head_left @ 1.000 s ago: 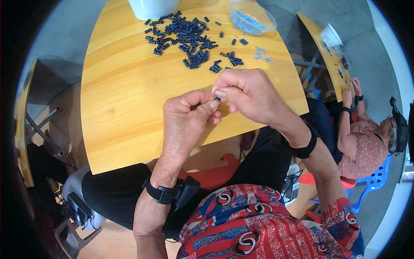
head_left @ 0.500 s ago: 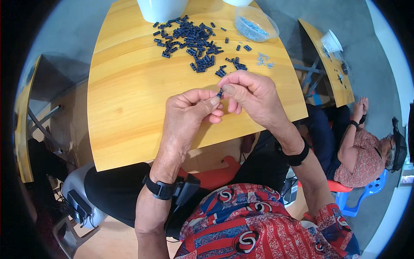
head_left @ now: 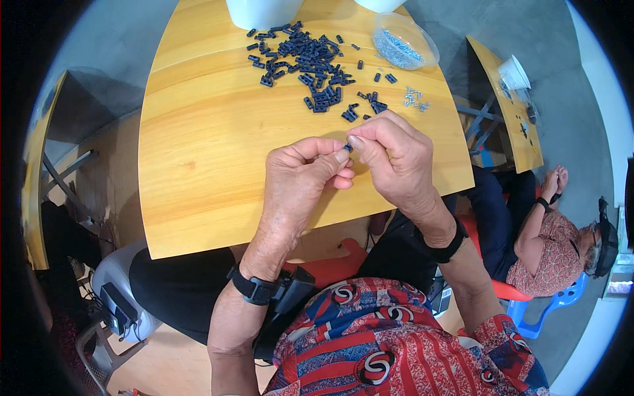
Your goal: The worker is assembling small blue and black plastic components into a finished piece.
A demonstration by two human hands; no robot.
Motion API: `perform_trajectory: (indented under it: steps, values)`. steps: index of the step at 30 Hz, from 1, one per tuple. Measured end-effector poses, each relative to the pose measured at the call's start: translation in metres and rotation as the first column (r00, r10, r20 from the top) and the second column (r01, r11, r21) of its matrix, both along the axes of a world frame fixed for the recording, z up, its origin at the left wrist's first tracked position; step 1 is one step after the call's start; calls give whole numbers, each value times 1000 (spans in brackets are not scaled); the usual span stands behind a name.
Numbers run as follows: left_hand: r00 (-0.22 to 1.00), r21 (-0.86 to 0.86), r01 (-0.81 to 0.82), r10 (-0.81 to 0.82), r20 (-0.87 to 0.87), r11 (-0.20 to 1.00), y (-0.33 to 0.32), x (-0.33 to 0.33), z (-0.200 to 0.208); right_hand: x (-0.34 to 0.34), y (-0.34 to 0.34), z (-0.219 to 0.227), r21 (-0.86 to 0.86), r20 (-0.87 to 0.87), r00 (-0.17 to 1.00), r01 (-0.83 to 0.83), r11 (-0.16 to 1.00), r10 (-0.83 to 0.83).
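Both hands meet above the near right part of the wooden bench [head_left: 218,165]. The left hand [head_left: 305,173] and right hand [head_left: 389,155] pinch a small dark piece [head_left: 348,146] between their fingertips; its shape is hard to make out. A heap of dark pieces [head_left: 310,59] lies far, a clear bowl [head_left: 404,49] to its right.

No packages, labels, signs or screens legible as such, only open containers on the yellow wooden table [head_left: 218,165], a clear round plastic bowl [head_left: 404,45], white tubs at its far edge [head_left: 263,12]
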State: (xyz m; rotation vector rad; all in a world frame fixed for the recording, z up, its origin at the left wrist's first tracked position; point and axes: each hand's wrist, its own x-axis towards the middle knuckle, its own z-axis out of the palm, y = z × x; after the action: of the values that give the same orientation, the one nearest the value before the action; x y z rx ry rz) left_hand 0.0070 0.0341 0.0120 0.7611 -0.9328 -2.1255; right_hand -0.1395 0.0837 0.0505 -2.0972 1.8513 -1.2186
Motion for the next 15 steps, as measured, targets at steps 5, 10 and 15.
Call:
perform_trajectory:
  steps: [5, 10, 15]
  values:
    - [998, -7, -31, 32, 48, 999, 2, -4, -1, 1, -1, -5, -8, -47, 999, 2, 1000, -3]
    - [995, -50, -63, 67, 72, 997, 4, -9, 0, -1, -1, -11, -11, -64, 998, -11, 1000, 10]
    - [992, -68, -61, 68, 107, 996, 6, -10, 2, -2, 1, -19, -26, -52, 998, -35, 999, 34]
